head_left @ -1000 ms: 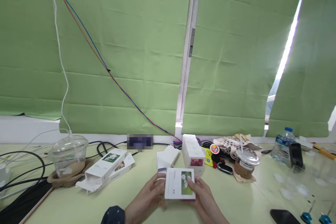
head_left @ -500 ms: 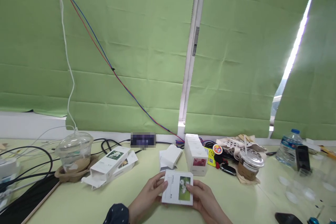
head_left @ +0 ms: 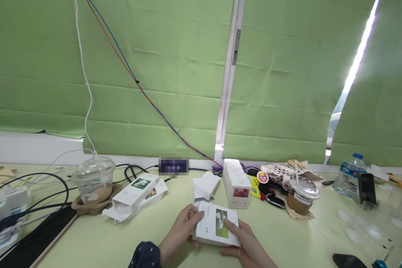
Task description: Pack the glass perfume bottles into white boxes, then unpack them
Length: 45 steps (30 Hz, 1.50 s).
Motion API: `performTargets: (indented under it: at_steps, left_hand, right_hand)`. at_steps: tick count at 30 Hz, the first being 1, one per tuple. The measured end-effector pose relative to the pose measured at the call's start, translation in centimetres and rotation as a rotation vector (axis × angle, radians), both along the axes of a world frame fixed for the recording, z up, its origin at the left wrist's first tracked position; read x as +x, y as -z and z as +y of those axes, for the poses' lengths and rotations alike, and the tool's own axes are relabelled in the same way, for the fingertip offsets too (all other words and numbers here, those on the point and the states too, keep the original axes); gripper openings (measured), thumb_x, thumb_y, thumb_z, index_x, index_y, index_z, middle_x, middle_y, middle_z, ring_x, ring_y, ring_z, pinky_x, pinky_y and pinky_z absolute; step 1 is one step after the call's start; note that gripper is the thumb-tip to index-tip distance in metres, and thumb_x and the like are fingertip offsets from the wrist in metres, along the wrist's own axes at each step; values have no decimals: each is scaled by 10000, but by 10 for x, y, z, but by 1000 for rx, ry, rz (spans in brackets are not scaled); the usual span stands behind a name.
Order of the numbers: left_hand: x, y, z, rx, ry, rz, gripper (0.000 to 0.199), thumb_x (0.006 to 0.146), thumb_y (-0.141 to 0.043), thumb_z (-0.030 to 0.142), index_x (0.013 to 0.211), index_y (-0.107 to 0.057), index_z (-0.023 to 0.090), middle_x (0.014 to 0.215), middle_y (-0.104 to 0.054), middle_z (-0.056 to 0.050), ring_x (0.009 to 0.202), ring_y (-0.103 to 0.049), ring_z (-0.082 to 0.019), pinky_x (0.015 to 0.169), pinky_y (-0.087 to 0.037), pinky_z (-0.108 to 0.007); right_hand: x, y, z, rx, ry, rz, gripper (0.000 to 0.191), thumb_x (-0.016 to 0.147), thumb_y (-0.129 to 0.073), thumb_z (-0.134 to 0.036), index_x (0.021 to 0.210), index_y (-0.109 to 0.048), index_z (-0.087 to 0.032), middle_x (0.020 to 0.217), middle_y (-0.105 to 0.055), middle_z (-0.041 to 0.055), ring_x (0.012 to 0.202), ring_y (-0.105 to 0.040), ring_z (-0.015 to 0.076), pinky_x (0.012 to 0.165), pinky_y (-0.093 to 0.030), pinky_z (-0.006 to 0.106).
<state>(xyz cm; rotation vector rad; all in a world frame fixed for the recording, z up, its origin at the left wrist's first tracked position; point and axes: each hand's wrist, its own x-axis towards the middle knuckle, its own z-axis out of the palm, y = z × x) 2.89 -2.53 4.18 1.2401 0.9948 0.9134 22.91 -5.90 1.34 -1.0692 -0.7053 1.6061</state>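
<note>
A small white carton with a green picture of white flowers is held over the near middle of the table. My left hand grips its left side, thumb on top and fingers curled beneath. On the right side my right hand pinches it, with the thumb resting on the flower picture and fingers below. Beyond it stands a row of white boxes, the nearest bearing a red picture. An opened white box lies just left of that row. To the left rest flower-print boxes with flaps open.
A clear plastic tub sits in a cardboard holder at left, among black cables and a dark tablet. At right are keys, an iced drink cup, a water bottle and a black phone.
The carton now tilts, showing its lower edge, and appears wider. My right hand has shifted slightly right and down with it. The whole view has moved a little.
</note>
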Motion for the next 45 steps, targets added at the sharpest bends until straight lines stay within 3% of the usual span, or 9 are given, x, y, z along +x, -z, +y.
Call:
performTargets:
  at_steps: [7,13,17,23,27,33,38,41,45]
  left_hand:
    - [-4,-11,0,79,125,61,573,726,-645,651,959,-671,129,828,-702,-72,747,-672,-215,512,-560,-269]
    - [-2,-1,-1,185,95,148,566,820,-520,658,1008,-659,142,670,-631,-5,563,-618,-158,463,-517,-242]
    - [1,2,-5,254,103,167,529,880,-443,626,1077,-629,172,695,-620,1,540,-613,-150,403,-495,-221]
    - [-1,-6,0,209,46,144,677,794,-419,754,951,-621,127,620,-674,-39,522,-667,-201,456,-541,-285]
    - [-4,-15,2,160,49,150,717,696,-549,769,999,-622,123,695,-717,-61,556,-677,-206,436,-517,-264]
    - [-7,-27,-6,48,76,170,555,698,-664,639,812,-714,99,705,-725,-87,592,-658,-175,460,-468,-214]
    - [1,-26,-4,45,-54,229,426,584,-786,500,670,-708,91,542,-652,-44,456,-540,-123,392,-374,-198]
    - [3,-32,-3,66,-91,229,440,635,-728,546,619,-666,110,502,-602,-17,421,-491,-109,368,-331,-199]
    - [-10,-54,-3,126,-84,241,485,700,-641,610,621,-633,131,494,-572,9,416,-464,-98,373,-323,-194]
  right_hand:
    - [4,-6,-1,-2,12,9,704,537,-864,-505,1053,-620,-93,891,-773,145,763,-725,261,550,-594,321]
    - [0,4,1,-8,37,13,703,495,-880,-512,1008,-624,-105,843,-776,135,745,-735,277,526,-589,310]
    - [-1,7,1,-1,50,11,684,525,-873,-495,1026,-623,-101,839,-776,137,745,-737,277,534,-594,315]
    - [-1,1,-1,-21,58,56,688,569,-863,-473,1071,-603,-81,925,-769,158,755,-726,257,569,-608,344]
    - [0,-5,-2,-7,42,123,671,614,-855,-431,1113,-579,-78,979,-760,164,777,-719,239,600,-612,347]
    - [-2,-9,-5,-5,7,205,716,603,-867,-409,1161,-520,-123,965,-768,131,765,-723,235,560,-611,328]
    - [-6,-5,-8,-77,-18,228,701,553,-893,-380,1096,-523,-136,865,-778,101,726,-721,251,500,-615,348]
    - [-7,-4,-7,-151,18,254,663,602,-866,-365,1117,-511,-143,822,-775,77,690,-715,232,459,-604,323]
    - [-7,-2,-5,-189,54,269,642,649,-841,-364,1146,-505,-137,727,-757,41,529,-663,166,374,-542,241]
